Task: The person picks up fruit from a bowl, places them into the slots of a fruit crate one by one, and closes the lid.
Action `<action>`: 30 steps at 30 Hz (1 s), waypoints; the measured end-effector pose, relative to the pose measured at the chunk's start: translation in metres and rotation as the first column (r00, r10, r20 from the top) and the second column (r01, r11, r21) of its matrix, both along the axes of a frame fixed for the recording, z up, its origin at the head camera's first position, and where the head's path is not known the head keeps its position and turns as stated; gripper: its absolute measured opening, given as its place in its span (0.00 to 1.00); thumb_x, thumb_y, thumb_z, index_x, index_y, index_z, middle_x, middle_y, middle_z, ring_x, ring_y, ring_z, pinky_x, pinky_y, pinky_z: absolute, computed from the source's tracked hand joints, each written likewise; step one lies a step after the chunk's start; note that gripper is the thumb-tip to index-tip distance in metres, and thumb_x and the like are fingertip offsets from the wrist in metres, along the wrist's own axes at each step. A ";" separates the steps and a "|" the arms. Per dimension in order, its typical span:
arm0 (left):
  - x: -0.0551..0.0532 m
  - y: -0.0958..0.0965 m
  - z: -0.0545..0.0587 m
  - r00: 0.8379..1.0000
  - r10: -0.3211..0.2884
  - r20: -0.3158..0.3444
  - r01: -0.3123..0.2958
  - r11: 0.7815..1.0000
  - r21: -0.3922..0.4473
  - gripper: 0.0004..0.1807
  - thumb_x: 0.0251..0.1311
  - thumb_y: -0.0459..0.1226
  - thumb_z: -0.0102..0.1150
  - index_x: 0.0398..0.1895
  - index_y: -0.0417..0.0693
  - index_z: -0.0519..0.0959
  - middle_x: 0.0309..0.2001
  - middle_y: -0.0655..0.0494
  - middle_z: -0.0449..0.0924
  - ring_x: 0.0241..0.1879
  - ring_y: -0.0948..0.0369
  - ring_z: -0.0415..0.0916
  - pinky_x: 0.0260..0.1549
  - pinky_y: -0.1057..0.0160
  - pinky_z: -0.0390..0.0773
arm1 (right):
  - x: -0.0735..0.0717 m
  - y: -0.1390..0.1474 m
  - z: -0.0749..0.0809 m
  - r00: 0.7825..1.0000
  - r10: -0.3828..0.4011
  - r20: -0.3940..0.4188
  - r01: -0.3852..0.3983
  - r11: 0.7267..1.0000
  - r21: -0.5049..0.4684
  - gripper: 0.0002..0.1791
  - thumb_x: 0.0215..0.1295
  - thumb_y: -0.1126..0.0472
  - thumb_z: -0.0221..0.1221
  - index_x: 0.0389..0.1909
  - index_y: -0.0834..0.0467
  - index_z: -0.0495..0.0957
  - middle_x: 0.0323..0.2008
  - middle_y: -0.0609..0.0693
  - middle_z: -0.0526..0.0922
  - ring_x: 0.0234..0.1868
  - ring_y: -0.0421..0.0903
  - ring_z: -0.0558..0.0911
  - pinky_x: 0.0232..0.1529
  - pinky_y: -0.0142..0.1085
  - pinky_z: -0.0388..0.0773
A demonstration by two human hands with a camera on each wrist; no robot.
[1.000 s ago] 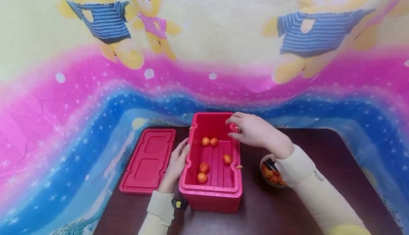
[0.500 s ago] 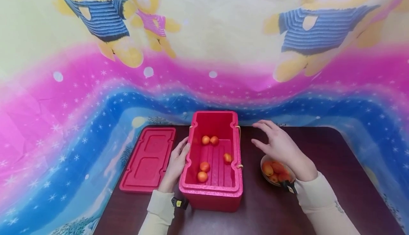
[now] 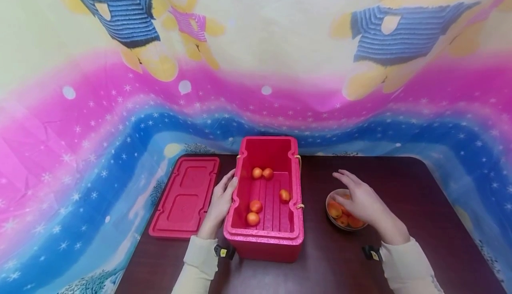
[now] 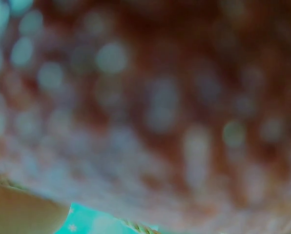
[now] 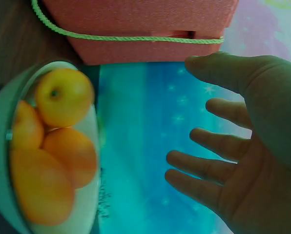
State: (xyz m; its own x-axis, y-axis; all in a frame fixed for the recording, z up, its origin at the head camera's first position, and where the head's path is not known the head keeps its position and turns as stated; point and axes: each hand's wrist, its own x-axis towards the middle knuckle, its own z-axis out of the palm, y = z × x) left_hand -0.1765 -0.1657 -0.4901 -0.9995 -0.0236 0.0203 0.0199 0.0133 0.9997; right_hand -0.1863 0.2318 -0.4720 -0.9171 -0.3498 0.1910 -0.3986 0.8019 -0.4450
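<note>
Dark table (image 3: pixel 324 263), red box (image 3: pixel 262 250), long axis running toward backdrop (image 3: pixel 264 41)

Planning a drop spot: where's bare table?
Free: table between box and bowl; also right of the right hand. Crowded: between lid and box, where the left hand holds the box; the bowl's right side, by the right hand.

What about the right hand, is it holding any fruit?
No, the right hand is empty, its fingers spread apart.
</note>
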 end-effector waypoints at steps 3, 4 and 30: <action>0.000 0.000 0.000 1.000 0.001 -0.008 -0.001 1.000 -0.005 0.31 0.75 0.48 0.52 0.76 0.46 0.64 0.68 0.40 0.71 0.61 0.44 0.75 0.56 0.50 0.79 | 0.002 0.001 -0.008 1.000 -0.007 0.007 0.007 1.000 -0.004 0.35 0.62 0.59 0.70 0.69 0.63 0.70 0.69 0.68 0.66 0.59 0.69 0.77 0.57 0.64 0.74; 0.000 0.000 0.000 1.000 0.003 -0.007 -0.003 1.000 -0.007 0.31 0.76 0.48 0.52 0.76 0.46 0.64 0.68 0.40 0.71 0.61 0.44 0.75 0.56 0.50 0.80 | 0.003 0.001 -0.011 1.000 -0.009 0.012 0.009 1.000 -0.002 0.34 0.62 0.59 0.70 0.68 0.63 0.71 0.69 0.68 0.67 0.57 0.68 0.78 0.57 0.64 0.74; -0.001 0.001 -0.002 1.000 0.010 -0.026 -0.010 1.000 -0.009 0.30 0.76 0.47 0.51 0.75 0.44 0.65 0.67 0.39 0.72 0.60 0.46 0.76 0.56 0.54 0.80 | 0.002 0.002 -0.061 0.998 -0.013 0.063 0.013 1.000 -0.006 0.18 0.57 0.60 0.73 0.49 0.54 0.83 0.49 0.53 0.83 0.50 0.54 0.79 0.53 0.56 0.80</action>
State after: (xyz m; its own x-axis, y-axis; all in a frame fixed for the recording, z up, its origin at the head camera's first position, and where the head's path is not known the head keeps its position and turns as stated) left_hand -0.1773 -0.1648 -0.4920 -0.9984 -0.0334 0.0463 0.0455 0.0229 0.9987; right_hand -0.1848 0.2337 -0.5328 -0.9318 -0.3369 0.1353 -0.3595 0.8040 -0.4736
